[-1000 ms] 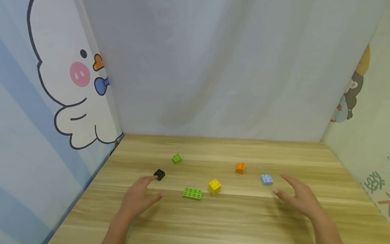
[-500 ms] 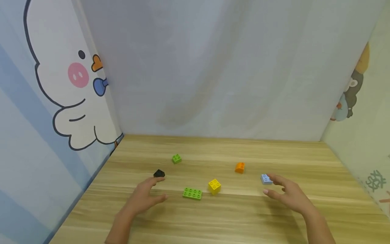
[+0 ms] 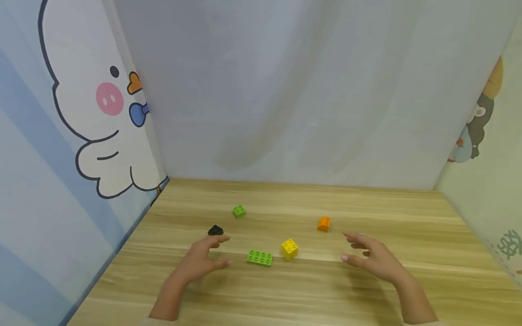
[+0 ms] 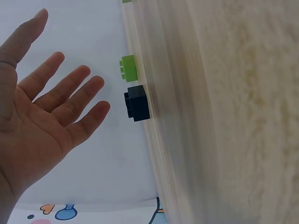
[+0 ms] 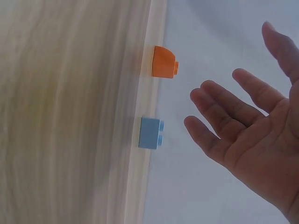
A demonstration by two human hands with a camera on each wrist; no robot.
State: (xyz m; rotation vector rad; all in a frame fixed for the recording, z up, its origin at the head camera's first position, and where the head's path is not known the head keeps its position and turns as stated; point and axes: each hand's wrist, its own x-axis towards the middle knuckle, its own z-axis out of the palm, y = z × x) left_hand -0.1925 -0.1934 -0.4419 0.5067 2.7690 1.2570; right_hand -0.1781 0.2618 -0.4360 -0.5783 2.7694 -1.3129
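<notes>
My left hand (image 3: 200,261) hovers over the table with relaxed, spread fingers and nothing in it. Just beyond its fingertips lies a black brick (image 3: 215,230), which the left wrist view shows apart from the fingers. On the other side, my right hand (image 3: 376,259) also hangs above the wood, empty, fingers loosely bent. It mostly covers a light blue brick (image 5: 150,133) in the head view; the right wrist view shows a gap between them. Between the hands sit a long green brick (image 3: 259,258) and a yellow brick (image 3: 289,249).
A small green brick (image 3: 239,211) lies farther back on the left, and an orange curved brick (image 3: 324,224) back on the right. The wooden table (image 3: 281,294) ends at a pale curtain (image 3: 293,90). Printed cloths hang on both sides.
My right hand has moved left, from beside the light blue brick to in front of it. The left hand has shifted slightly right. The bricks stay where they were.
</notes>
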